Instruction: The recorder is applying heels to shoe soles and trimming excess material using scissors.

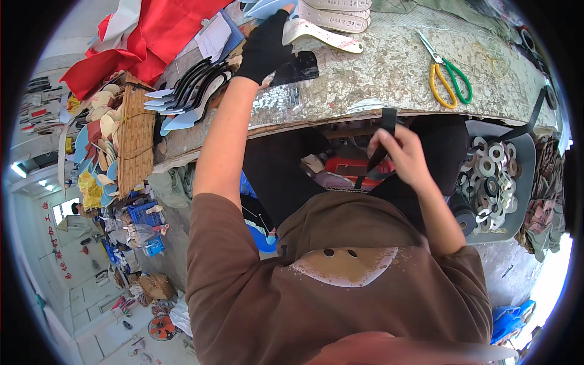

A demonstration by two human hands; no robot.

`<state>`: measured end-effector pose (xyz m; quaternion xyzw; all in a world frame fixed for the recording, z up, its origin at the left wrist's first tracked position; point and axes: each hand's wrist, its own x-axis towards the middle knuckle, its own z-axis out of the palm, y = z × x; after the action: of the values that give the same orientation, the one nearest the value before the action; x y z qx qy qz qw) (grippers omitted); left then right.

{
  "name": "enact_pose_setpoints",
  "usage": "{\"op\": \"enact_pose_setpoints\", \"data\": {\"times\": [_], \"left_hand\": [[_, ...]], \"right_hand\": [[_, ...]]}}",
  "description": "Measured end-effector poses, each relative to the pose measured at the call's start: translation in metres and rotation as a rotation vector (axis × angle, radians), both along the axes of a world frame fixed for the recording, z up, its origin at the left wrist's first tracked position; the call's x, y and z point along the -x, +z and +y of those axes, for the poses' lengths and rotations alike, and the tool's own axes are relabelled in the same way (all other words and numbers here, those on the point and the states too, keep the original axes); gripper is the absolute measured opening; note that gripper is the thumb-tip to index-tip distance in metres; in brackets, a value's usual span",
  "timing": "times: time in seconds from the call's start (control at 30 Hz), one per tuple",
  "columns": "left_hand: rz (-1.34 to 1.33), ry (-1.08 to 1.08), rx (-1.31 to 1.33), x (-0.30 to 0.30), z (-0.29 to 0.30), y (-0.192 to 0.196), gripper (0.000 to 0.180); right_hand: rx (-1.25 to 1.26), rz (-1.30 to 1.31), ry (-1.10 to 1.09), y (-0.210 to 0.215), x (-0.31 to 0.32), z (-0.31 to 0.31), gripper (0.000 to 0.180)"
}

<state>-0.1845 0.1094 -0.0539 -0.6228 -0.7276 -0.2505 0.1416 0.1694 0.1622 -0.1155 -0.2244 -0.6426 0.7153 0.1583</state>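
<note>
My left hand, in a black glove with a bare fingertip, reaches to the far edge of the bench. Its fingers close on a light-blue insole piece, partly cut off by the picture's edge. Beside it lie a cream insole and a stack of pale insoles. A black glossy piece rests by the wrist. My bare right hand is closed around a black strip at the bench's near edge, above my lap. One end stands up past the fingers; a dark pointed part hangs below.
Black-and-blue insoles fan out left of my left forearm. Scissors with yellow and green handles lie on the right of the bench. A grey bin of tape rolls stands by my right leg. Red cloth covers the far left.
</note>
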Motion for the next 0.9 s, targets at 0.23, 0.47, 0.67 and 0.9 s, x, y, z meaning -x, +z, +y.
{"op": "enact_pose_setpoints", "data": {"times": [0.23,0.47,0.67,0.9], "left_hand": [[0.709,0.107,-0.104,-0.012,0.025,0.023,0.035],[0.431,0.212,0.056,-0.029,0.005,0.055,0.054],[0.593,-0.144,-0.191,-0.005,-0.006,0.012,0.026],[0.636,-0.020,-0.072,0.009,0.010,-0.037,0.071]], "right_hand": [[-0.746,0.228,-0.272,0.042,0.119,0.077,0.036],[-1.011,-0.049,-0.257,0.039,0.195,0.112,0.035],[-0.742,0.082,-0.243,0.044,0.205,0.136,0.039],[-0.629,0.018,-0.206,0.042,0.210,0.144,0.041]]}}
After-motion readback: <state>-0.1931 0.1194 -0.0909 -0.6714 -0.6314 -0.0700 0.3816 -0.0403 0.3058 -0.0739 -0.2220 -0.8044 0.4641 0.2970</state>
